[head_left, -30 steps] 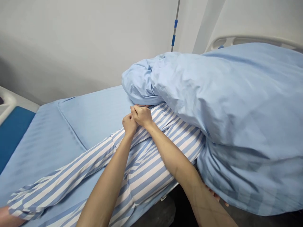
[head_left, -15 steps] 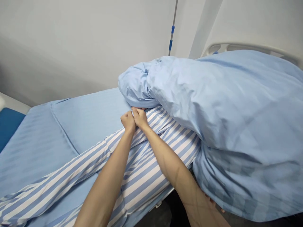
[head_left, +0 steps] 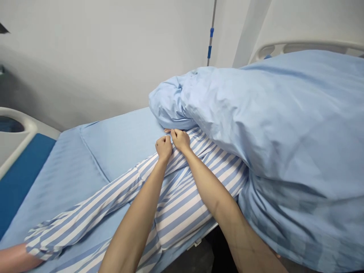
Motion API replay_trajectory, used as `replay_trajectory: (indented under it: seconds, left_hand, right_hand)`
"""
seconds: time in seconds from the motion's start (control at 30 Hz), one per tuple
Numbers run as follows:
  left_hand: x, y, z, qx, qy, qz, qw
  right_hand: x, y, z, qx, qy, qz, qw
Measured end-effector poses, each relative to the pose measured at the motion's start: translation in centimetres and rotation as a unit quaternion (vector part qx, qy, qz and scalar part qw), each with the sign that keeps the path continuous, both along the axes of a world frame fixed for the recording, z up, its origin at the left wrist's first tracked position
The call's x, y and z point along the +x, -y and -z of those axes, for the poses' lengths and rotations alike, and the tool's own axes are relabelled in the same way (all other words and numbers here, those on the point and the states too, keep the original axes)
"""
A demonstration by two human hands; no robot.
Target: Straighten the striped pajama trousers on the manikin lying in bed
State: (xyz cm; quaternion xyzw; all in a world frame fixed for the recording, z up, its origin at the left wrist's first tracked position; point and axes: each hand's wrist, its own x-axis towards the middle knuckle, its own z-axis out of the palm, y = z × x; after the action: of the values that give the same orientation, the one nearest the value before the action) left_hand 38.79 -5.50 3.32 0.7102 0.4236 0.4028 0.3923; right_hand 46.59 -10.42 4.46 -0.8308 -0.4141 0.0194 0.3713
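Observation:
A figure in blue-and-white striped pyjamas (head_left: 182,204) lies on a bed with a light blue sheet (head_left: 122,140). My left hand (head_left: 164,147) and my right hand (head_left: 180,140) are side by side, both closed on the striped cloth just below the edge of a light blue duvet (head_left: 270,125). The duvet is bunched over the figure's upper part and hides it. A striped sleeve (head_left: 85,216) stretches to the lower left, with a bare hand or wrist (head_left: 14,258) showing at its end.
A white bed rail (head_left: 17,136) and dark blue mattress edge (head_left: 19,174) are at the left. A white headboard (head_left: 298,47) rises behind the duvet. A drip pole with blue clips (head_left: 211,36) stands by the grey wall. Dark floor lies below the bed's near side.
Both hands stay pinched together on the striped cloth. The view has shifted a little, so the hands sit slightly further right in the picture than before.

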Motion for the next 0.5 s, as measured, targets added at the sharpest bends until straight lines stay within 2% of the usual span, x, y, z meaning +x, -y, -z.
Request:
replay_trajectory:
  seconds: [0.1, 0.17, 0.2, 0.27, 0.33, 0.4, 0.43, 0.5]
  left_hand:
    - [-1.6, -0.2, -0.3, -0.068, 0.005, 0.066, 0.996]
    - [-4.7, -0.7, -0.9, -0.105, -0.022, 0.105, 0.989]
    - [-7.1, -1.0, -1.4, -0.11, -0.045, 0.114, 0.986]
    - [-13.4, -1.7, -2.7, -0.093, -0.103, 0.11, 0.984]
    - [-21.1, -2.0, -4.3, -0.075, -0.159, 0.097, 0.98]
    - [-29.0, -1.7, -5.4, -0.064, -0.179, 0.04, 0.981]
    - [-32.6, -1.3, -5.5, -0.06, -0.179, 0.004, 0.982]
    - [-38.4, 0.1, -4.7, -0.039, -0.176, -0.084, 0.98]
  right_hand:
    - [-0.2, -0.2, 0.5, -0.013, 0.015, 0.014, 1.0]
    - [-0.6, 0.0, 0.1, -0.028, 0.018, 0.019, 0.999]
    - [-0.8, 0.1, -0.1, -0.039, 0.018, 0.02, 0.999]
    - [-1.2, 0.3, -0.6, -0.066, 0.016, 0.019, 0.997]
    - [-1.6, 0.4, -1.0, -0.097, 0.018, 0.017, 0.995]
    - [-2.1, 0.6, -1.5, -0.129, 0.024, 0.017, 0.991]
    - [-2.3, 0.6, -1.9, -0.147, 0.028, 0.014, 0.989]
    - [-3.0, 0.7, -2.7, -0.182, 0.03, 0.013, 0.983]
